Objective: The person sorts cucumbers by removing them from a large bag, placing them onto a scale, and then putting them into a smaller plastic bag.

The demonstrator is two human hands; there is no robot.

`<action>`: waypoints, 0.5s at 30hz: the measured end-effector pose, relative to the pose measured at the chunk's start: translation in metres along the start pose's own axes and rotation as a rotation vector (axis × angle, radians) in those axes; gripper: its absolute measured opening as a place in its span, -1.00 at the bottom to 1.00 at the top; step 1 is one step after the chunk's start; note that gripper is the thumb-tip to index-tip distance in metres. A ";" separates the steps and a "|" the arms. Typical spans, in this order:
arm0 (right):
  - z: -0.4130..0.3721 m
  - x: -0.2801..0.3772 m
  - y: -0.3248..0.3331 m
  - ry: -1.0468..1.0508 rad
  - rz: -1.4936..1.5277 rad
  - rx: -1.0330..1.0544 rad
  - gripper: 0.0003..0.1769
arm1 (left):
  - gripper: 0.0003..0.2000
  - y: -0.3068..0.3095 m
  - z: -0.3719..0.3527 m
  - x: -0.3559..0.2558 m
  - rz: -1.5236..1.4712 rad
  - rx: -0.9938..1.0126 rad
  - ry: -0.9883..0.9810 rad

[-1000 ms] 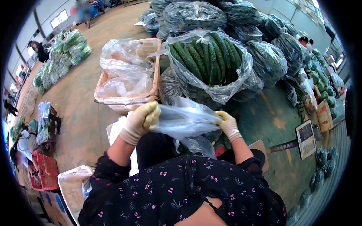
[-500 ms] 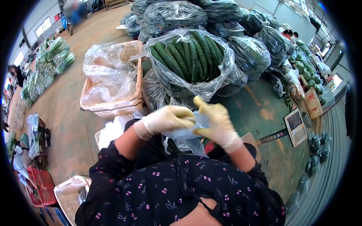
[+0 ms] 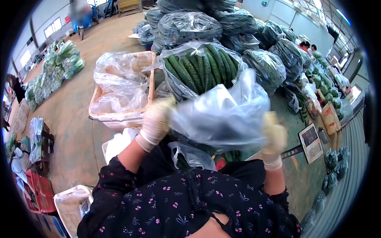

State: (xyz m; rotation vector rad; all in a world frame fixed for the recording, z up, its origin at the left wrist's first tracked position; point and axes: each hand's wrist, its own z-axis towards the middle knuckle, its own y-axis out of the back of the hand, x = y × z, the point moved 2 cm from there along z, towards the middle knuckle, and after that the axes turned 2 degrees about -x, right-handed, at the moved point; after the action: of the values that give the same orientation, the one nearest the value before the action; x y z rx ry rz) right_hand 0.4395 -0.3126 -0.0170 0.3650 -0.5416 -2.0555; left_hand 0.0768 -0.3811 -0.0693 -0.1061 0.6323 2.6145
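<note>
Seen from the wearer's head, two gloved hands hold a clear plastic bag [image 3: 220, 121] stretched between them, in front of the dark-trousered lap [image 3: 246, 171]. The left hand [image 3: 158, 119] is closed on the bag's left edge, and the right hand [image 3: 274, 135] appears closed on its right edge. The bag's long axis runs from side to side, from one grip to the other, so neither hand is nearer to it: each touches one end. Beyond it stands an open clear sack [image 3: 177, 88] of long, dark green, bumpy cucumbers [image 3: 204, 69]; the left hand is nearer to this sack than the right.

A pale plastic crate [image 3: 119, 117] full of crumpled film stands ahead and to the left, and a scale [image 3: 310, 142] lies off to the right.

The stretched bag hides the lower front of the sack. Both gloves are blurred, so single fingers cannot be told apart. Which edge of the bag is its mouth is unclear, as is whether the white patch [image 3: 225, 96] at its top belongs to it.
</note>
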 end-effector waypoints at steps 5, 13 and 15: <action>-0.102 -0.051 -0.042 -0.495 0.145 1.080 -0.63 | -0.84 -0.008 -0.086 0.004 0.264 0.911 0.438; -0.006 0.061 -0.074 -0.061 0.357 0.662 0.10 | -0.69 -0.021 -0.076 -0.045 -1.400 0.696 1.250; -0.028 0.078 -0.119 -0.303 0.387 1.085 -0.06 | -0.73 -0.013 -0.058 -0.067 -1.580 0.608 1.389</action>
State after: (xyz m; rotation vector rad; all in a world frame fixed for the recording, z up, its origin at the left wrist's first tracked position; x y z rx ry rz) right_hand 0.3262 -0.3321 -0.1055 0.5097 -1.7590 -1.2864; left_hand 0.1408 -0.4240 -0.1150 -1.4976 1.0232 0.4949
